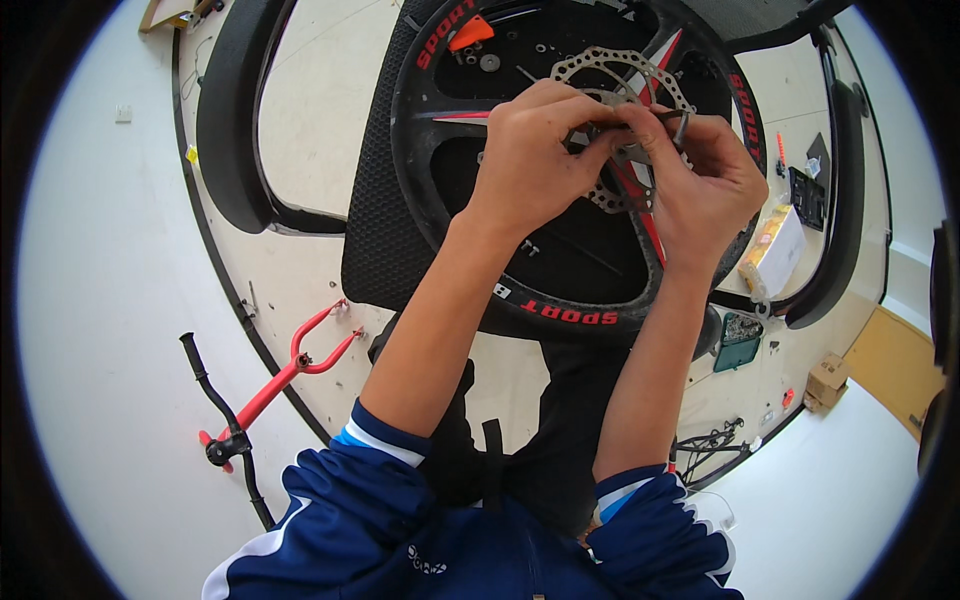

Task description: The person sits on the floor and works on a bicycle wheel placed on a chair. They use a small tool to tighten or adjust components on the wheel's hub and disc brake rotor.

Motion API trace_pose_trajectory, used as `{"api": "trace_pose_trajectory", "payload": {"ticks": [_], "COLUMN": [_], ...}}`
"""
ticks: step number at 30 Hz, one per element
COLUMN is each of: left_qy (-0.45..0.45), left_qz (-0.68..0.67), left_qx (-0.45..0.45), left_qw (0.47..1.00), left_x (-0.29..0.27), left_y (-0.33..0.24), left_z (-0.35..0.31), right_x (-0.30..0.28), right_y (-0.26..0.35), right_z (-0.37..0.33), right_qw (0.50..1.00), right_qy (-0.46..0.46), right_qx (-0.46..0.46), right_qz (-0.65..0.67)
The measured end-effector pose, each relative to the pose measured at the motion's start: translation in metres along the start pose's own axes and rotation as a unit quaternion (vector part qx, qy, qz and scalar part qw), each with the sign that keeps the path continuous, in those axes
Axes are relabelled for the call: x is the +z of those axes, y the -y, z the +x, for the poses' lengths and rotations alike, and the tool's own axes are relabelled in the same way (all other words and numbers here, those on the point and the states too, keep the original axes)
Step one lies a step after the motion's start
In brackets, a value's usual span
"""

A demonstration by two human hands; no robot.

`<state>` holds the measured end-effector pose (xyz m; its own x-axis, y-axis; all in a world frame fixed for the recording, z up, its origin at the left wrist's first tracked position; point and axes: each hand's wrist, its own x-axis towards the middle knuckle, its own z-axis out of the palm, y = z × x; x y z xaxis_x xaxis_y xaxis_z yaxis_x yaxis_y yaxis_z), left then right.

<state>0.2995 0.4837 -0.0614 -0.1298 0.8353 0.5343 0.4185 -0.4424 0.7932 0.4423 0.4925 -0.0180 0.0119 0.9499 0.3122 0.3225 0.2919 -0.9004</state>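
A black bicycle wheel (418, 215) with red and white trim lies flat on a black chair seat (367, 235). At its middle sits a silver disc brake rotor (612, 203), partly covered by both hands. My left hand (540, 150) is closed in a pinch over the hub, and whatever its fingertips hold is hidden. Close against it, my right hand (700, 180) is closed too, thumb and fingers round a small dark metal piece (681, 128) whose kind I cannot make out. Small bolts (531, 249) and a washer (489, 63) lie between the spokes.
An orange plastic piece (471, 33) lies by the wheel rim. Chair armrests (232, 120) flank the seat. A red bicycle frame part with handlebar (262, 397) lies at left. On the right are a white box (774, 250), a green tray of parts (738, 342) and cardboard boxes (826, 380).
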Motion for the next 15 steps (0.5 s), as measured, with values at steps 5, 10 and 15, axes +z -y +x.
{"api": "trace_pose_trajectory", "payload": {"ticks": [5, 10, 15], "left_qy": [0.007, 0.047, 0.032], "left_qz": [-0.004, 0.002, -0.015], "left_qx": [0.010, 0.056, 0.063], "left_qw": [1.000, 0.997, 0.997], "left_x": [0.001, -0.004, -0.009], "left_y": [-0.001, 0.006, 0.000], "left_z": [0.002, 0.005, 0.007], "right_x": [0.003, -0.003, 0.000], "right_y": [-0.006, 0.000, -0.004], "right_z": [0.002, 0.003, 0.000], "right_qw": [0.994, 0.993, 1.000], "right_qy": [0.025, 0.066, 0.013], "right_qx": [-0.045, -0.014, 0.001], "right_qz": [0.099, 0.099, 0.018]}}
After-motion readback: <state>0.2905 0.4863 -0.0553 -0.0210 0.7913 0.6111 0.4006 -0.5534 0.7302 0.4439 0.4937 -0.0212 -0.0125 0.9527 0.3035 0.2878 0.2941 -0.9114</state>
